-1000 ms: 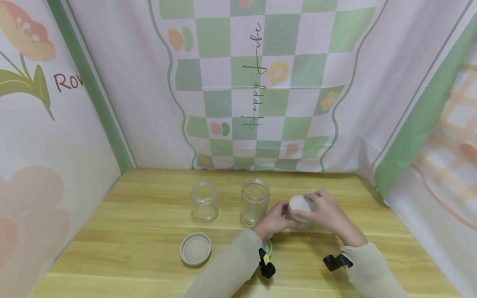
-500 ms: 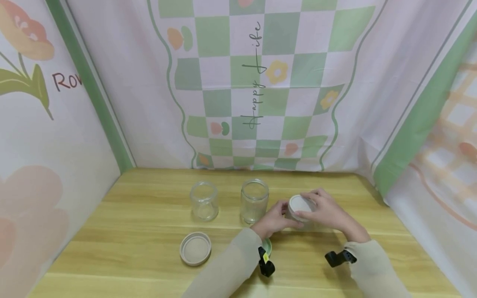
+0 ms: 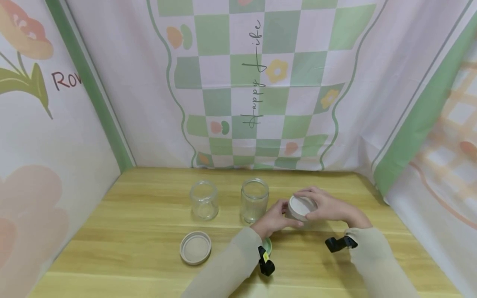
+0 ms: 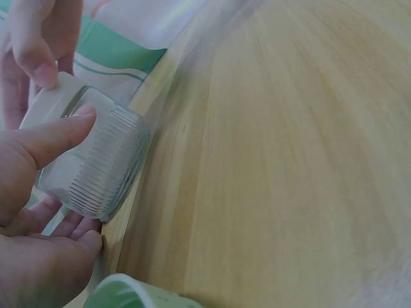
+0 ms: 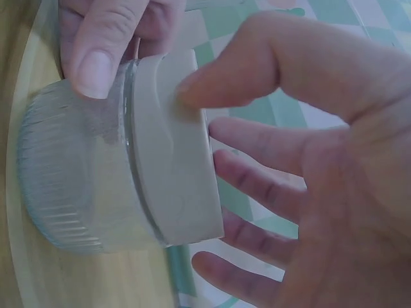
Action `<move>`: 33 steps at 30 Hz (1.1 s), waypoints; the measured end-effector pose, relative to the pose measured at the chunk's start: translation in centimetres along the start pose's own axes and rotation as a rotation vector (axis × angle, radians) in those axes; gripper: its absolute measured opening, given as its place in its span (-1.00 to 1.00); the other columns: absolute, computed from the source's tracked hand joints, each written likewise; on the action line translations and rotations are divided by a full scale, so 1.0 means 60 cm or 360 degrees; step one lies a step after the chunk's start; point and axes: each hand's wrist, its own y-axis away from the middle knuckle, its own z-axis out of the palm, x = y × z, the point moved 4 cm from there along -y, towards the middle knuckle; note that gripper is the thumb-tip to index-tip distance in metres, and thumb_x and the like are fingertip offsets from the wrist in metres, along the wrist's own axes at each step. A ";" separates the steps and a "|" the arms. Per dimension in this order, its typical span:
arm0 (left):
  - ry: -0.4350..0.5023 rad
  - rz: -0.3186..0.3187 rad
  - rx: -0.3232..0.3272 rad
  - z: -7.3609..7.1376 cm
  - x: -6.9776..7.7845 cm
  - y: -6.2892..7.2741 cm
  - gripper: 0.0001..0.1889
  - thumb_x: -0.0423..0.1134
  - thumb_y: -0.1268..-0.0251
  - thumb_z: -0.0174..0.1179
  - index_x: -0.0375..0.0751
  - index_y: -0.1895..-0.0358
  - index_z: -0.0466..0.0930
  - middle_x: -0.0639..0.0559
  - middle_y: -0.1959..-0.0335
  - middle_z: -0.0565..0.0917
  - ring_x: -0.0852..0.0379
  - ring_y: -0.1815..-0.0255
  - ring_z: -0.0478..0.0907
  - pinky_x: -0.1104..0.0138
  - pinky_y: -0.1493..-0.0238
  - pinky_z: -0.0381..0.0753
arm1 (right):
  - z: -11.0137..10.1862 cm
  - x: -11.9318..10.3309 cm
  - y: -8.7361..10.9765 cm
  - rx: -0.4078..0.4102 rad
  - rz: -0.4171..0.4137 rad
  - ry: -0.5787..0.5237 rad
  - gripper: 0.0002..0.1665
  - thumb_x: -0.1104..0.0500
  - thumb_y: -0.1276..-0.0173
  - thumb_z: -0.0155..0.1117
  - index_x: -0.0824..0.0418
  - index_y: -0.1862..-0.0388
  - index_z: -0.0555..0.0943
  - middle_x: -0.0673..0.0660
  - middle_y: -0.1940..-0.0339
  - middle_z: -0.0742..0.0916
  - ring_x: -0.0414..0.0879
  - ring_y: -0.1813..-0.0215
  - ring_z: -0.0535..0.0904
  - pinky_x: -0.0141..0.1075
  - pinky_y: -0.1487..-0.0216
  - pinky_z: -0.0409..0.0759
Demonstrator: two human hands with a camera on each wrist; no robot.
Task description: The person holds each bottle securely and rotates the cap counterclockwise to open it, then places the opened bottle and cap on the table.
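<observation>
A small glass jar (image 4: 106, 170) with ribbed sides carries an off-white lid (image 3: 299, 207) at the right of the table. My left hand (image 3: 274, 220) grips the jar's side, its thumb (image 4: 64, 135) lying along the glass just below the lid. On the lid's rim is my right hand (image 3: 328, 205), thumb and fingers spread around it; in the right wrist view the thumb presses the lid's side (image 5: 176, 160). The lid sits level on the jar's mouth. From the head view, the hands hide most of the glass.
Two lidless glass jars stand upright, a short one (image 3: 204, 203) at left and a taller one (image 3: 254, 203) near my left hand. A beige lid (image 3: 195, 248) lies in front of the short jar. Something green with a round rim (image 3: 267, 246) is partly covered by my left sleeve.
My right hand has turned about the lid, its fingers shifting left along the far rim and the wrist swinging away from me. The left hand and jar have stayed put.
</observation>
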 end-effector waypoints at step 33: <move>0.0015 0.0005 -0.0001 0.001 -0.001 -0.001 -0.33 -0.31 -0.06 0.54 -0.01 -0.26 0.45 0.19 -0.16 0.54 0.04 -0.27 0.43 0.03 -0.33 0.43 | 0.019 -0.031 0.004 0.0457 0.0522 0.0401 -0.06 -0.38 -0.40 0.17 0.41 -0.33 0.47 0.50 -0.13 0.52 0.32 -0.10 0.47 0.27 0.03 0.55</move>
